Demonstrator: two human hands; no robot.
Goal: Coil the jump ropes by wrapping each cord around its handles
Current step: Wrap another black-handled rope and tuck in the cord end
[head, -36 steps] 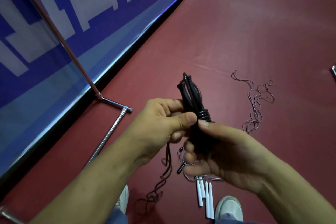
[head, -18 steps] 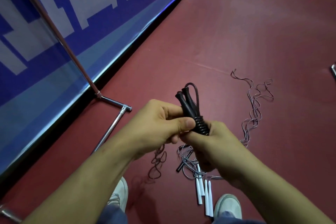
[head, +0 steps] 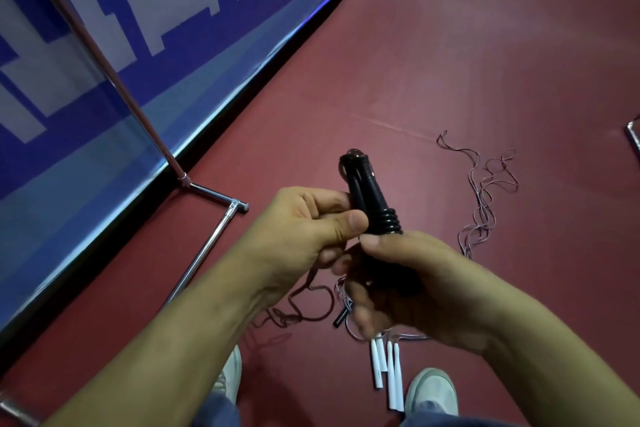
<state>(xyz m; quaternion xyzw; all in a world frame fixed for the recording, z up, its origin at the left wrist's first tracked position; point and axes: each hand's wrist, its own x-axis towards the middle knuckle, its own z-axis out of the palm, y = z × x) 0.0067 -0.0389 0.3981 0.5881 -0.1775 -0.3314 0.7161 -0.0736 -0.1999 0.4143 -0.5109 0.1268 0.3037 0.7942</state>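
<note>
**Head view.** Two black handles (head: 362,189) of a jump rope are held side by side above the red floor (head: 450,62), tilted with their narrow ends up and away from the camera. A few tight turns of the dark cord (head: 388,222) ring the handles about midway along them.

The left hand (head: 308,229) has its fingers curled. It pinches the handles between thumb and forefinger, just left of the turns. The right hand (head: 412,282) is closed round the lower part of the handles, with its thumb tip touching them directly below the turns; the butt ends are hidden in this fist.

The loose end of the cord (head: 311,300) drops from under the left hand. It lies in slack loops on the floor between the two forearms.

On the floor below the right hand lie four white handles (head: 385,371), near the right shoe (head: 433,392). Their thin pale cords (head: 485,198) trail away in tangled loops towards the right. A small black piece (head: 341,317) lies just above the white handles; what it is cannot be told. The left shoe (head: 230,373) shows beside the left forearm.

A chrome stand (head: 207,246) rests on the floor at the left, in front of a blue and white banner (head: 104,45).
</note>
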